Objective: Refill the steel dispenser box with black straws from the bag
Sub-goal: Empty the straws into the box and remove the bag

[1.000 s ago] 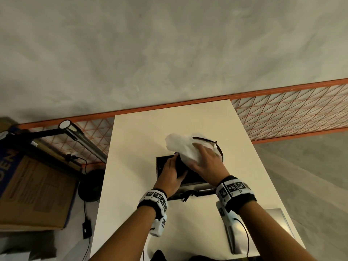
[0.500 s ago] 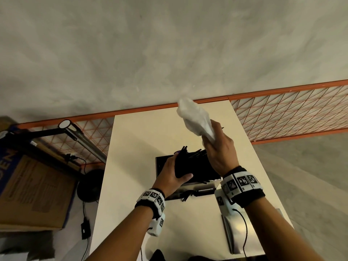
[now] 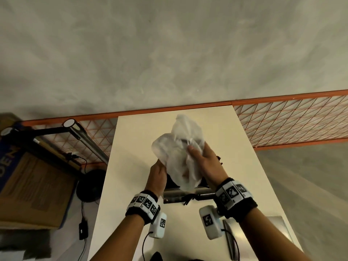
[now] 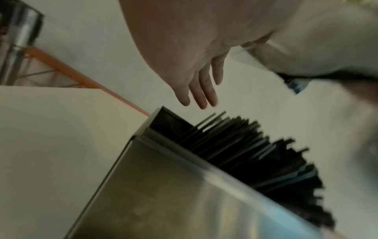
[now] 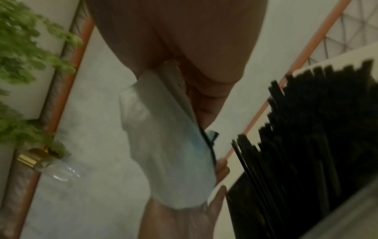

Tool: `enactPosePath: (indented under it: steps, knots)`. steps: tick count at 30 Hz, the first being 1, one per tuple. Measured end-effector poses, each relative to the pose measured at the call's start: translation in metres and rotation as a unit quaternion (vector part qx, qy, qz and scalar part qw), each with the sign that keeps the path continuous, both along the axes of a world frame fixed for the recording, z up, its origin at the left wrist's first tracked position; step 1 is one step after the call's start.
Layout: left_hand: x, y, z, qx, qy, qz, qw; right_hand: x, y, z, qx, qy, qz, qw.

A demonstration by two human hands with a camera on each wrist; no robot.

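The white plastic bag [image 3: 178, 147] hangs crumpled above the steel dispenser box [image 3: 177, 196] at mid-table. My right hand [image 3: 195, 153] grips the bag from the right, thumb pressed on its front. My left hand [image 3: 160, 166] is at the bag's lower left edge; in the left wrist view its fingers [image 4: 200, 90] are straight and hold nothing. Black straws [image 4: 245, 145] stand fanned and uneven in the open box [image 4: 163, 186], seen too in the right wrist view as a black straw bundle [image 5: 306, 129]. A few straws [image 3: 188, 197] poke from the box's front slot.
A flat steel lid [image 3: 278, 223] lies on the white table [image 3: 131, 147] at the near right. An orange mesh railing [image 3: 282, 117] runs behind. A cardboard box [image 3: 28, 185] and a lamp [image 3: 84, 138] stand off to the left. A plant in a glass bottle [image 5: 51, 161] shows in the right wrist view.
My right hand pulled the bag up off the straws, leaving them in the box. My left hand let go of the straw bundle and rose to the bag, which now sits lower between both hands.
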State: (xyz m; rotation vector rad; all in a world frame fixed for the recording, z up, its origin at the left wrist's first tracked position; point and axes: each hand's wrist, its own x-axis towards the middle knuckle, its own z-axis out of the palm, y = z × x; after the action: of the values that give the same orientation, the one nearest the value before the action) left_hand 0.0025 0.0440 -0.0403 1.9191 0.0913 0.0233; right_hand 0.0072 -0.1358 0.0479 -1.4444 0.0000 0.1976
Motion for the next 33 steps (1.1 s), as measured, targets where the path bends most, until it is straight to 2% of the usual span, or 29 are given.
enactPosePath:
  steps: [5, 8, 10, 13, 15, 16, 18, 19, 20, 22, 25, 27, 30, 33]
  knots:
    - [-0.028, 0.017, 0.025, -0.06, 0.012, 0.064, 0.996, 0.001, 0.034, -0.05, -0.12, 0.072, 0.022, 0.99]
    - [-0.037, 0.033, 0.025, -0.075, 0.004, 0.078, 0.994, -0.004, 0.054, -0.057, -0.247, 0.081, 0.06, 0.964]
    - [-0.04, 0.048, 0.019, -0.054, 0.009, 0.087, 0.995, -0.008, 0.06, -0.057, -0.369, 0.051, 0.137, 0.918]
    - [-0.052, 0.077, 0.005, -0.006, 0.01, 0.103, 0.995, -0.015, 0.068, -0.055, -0.457, 0.041, 0.251, 0.852]
    - [-0.063, 0.1, -0.013, 0.014, 0.039, 0.122, 0.992, -0.02, 0.076, -0.053, -0.532, 0.0, 0.272, 0.802]
    - [-0.07, 0.11, -0.021, 0.024, 0.063, 0.13, 0.989, -0.022, 0.082, -0.053, -0.562, -0.036, 0.254, 0.787]
    - [-0.083, 0.126, -0.039, 0.055, 0.106, 0.131, 0.984, -0.028, 0.092, -0.052, -0.555, -0.116, 0.206, 0.798]
    - [-0.091, 0.131, -0.046, 0.07, 0.126, 0.126, 0.981, -0.033, 0.099, -0.052, -0.526, -0.155, 0.21, 0.809]
    - [-0.096, 0.133, -0.051, 0.085, 0.142, 0.12, 0.979, -0.038, 0.106, -0.056, -0.496, -0.189, 0.239, 0.813]
    - [-0.107, 0.133, -0.057, 0.105, 0.167, 0.112, 0.974, -0.052, 0.122, -0.071, -0.463, -0.224, 0.327, 0.793]
    - [-0.117, 0.132, -0.062, 0.113, 0.185, 0.109, 0.97, -0.066, 0.139, -0.11, -0.546, -0.191, 0.395, 0.714]
    - [-0.124, 0.135, -0.066, 0.125, 0.175, 0.091, 0.972, -0.072, 0.141, -0.135, -0.593, -0.153, 0.404, 0.68]
    - [-0.133, 0.136, -0.071, 0.129, 0.139, 0.031, 0.981, -0.077, 0.132, -0.159, -0.614, -0.103, 0.419, 0.661]
    - [-0.139, 0.135, -0.079, 0.171, 0.128, -0.048, 0.976, -0.082, 0.125, -0.171, -0.605, -0.087, 0.417, 0.672]
